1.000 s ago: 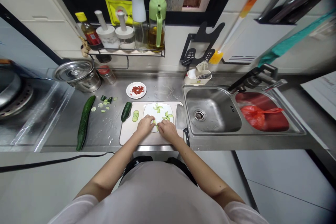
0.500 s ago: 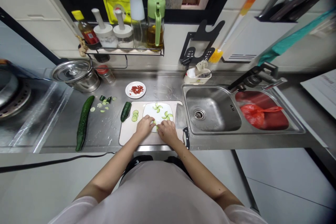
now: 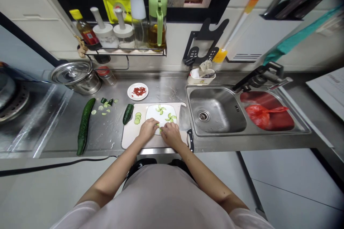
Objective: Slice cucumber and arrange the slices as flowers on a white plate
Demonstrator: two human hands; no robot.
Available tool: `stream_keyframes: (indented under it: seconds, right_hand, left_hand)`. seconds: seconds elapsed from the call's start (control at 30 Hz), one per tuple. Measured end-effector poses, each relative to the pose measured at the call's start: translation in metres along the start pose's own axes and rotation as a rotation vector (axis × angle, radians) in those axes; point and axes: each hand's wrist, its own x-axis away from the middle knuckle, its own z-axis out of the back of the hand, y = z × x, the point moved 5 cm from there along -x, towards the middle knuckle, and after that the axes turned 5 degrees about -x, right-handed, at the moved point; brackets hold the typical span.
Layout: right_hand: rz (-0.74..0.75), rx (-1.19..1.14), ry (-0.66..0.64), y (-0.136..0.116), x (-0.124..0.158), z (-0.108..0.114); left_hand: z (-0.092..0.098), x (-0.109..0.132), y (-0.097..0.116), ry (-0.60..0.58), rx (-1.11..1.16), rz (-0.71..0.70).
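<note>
My left hand [image 3: 147,129] and my right hand [image 3: 171,134] meet over the near part of a white plate [image 3: 152,111], fingertips bent onto small green cucumber pieces there. The fingers partly hide those pieces. Two pinwheels of cucumber slices, one at the plate's back [image 3: 160,109] and one at its right [image 3: 170,117], lie in view. Under the plate is a pale cutting board [image 3: 129,139], with a short cucumber piece [image 3: 128,114] at its left edge and overlapping round slices [image 3: 137,118] beside the plate. A knife [image 3: 190,139] rests at the board's right edge.
A small plate of red bits [image 3: 138,91] sits behind the board. To the left are a long cucumber [image 3: 86,126], cucumber scraps [image 3: 103,106], a lidded pot [image 3: 77,78] and a red-lidded jar [image 3: 106,76]. The sink [image 3: 217,112] is right; a bottle rack [image 3: 126,52] hangs above.
The whole view has shifted slightly. Both hands stay over the near part of the plate, with only slight finger movement.
</note>
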Motion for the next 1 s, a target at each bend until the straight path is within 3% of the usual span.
stream_keyframes:
  seconds: [1.0]
  right_hand:
    - [0.006, 0.028, 0.034, 0.0005, 0.0008, -0.0019]
  left_hand:
    - [-0.0092, -0.0035, -0.0046, 0.094, 0.059, -0.128]
